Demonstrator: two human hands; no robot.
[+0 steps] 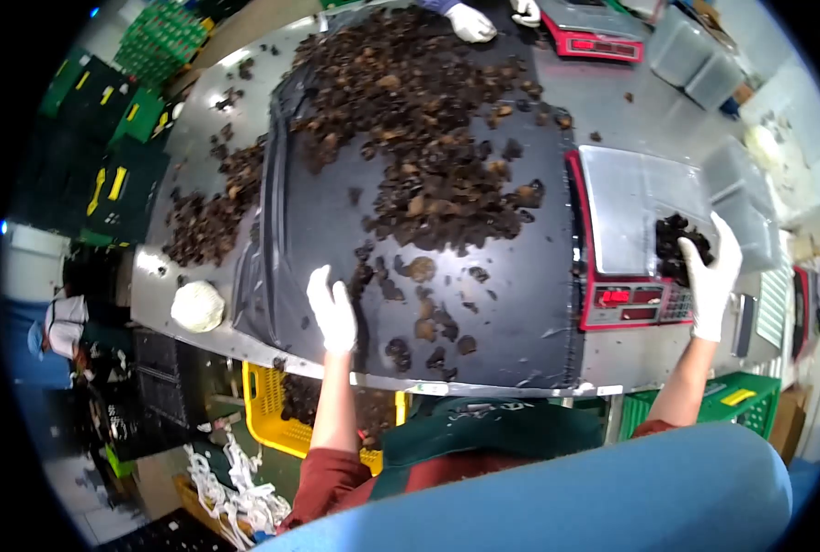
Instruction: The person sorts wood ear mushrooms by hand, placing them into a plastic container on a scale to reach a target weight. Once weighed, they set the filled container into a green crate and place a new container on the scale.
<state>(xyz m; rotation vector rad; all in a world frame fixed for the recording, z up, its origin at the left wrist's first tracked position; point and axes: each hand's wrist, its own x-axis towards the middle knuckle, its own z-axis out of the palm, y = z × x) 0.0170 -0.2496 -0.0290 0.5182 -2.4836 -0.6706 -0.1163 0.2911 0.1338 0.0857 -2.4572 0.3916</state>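
My left hand (334, 311), in a white glove, is over the near left part of the black sheet (322, 221), fingers apart and holding nothing. My right hand (715, 276), also gloved, has its fingers curved around a clump of dark fungus pieces (679, 248) at the right edge of the clear tray (617, 212). That tray lies on the red scale (596, 308), whose display is lit. A large heap of brown-black fungus pieces (428, 175) spreads over the sheet, with several loose ones nearer me.
Across the table, a co-worker's gloved hand (471, 24) is beside the heap, near a second red scale (603, 46). Clear containers (745, 202) stand right. A white ball-shaped object (197, 306) sits left; a yellow crate (264, 414) is below the table edge.
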